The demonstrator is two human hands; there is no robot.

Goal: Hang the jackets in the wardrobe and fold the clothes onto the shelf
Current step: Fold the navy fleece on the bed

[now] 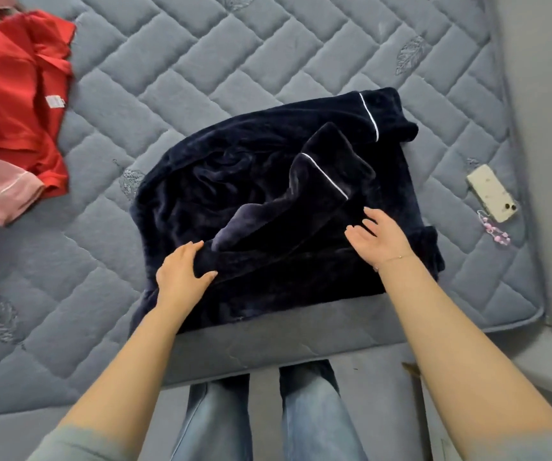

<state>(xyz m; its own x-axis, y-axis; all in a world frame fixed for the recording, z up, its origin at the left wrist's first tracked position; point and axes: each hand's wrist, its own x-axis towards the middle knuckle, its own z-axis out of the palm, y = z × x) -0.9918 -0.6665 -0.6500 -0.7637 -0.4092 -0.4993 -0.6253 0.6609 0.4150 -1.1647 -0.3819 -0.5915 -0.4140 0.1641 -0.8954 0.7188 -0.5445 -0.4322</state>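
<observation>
Where left hand [181,274] grips navy garment [268,201], fingertips hidden, red garment [11,104] cut off

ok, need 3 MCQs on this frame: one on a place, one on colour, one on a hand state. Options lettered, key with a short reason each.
1. Where does the phone lie relative to the navy garment?
A. camera-right of it on the mattress
B. on top of it
C. under the red garment

2. What colour is the piping on the navy garment's cuffs?
A. red
B. white
C. yellow

3. What is the left hand doing?
A. hanging idle off the bed
B. holding the phone
C. gripping a fold of the navy garment

Key: 1 A, the phone lies apart from the navy garment near the mattress edge. 2 B, thin white lines cross both cuffs. 3 C, its thumb and fingers curl round the dark fabric, while the right hand is open.
</observation>
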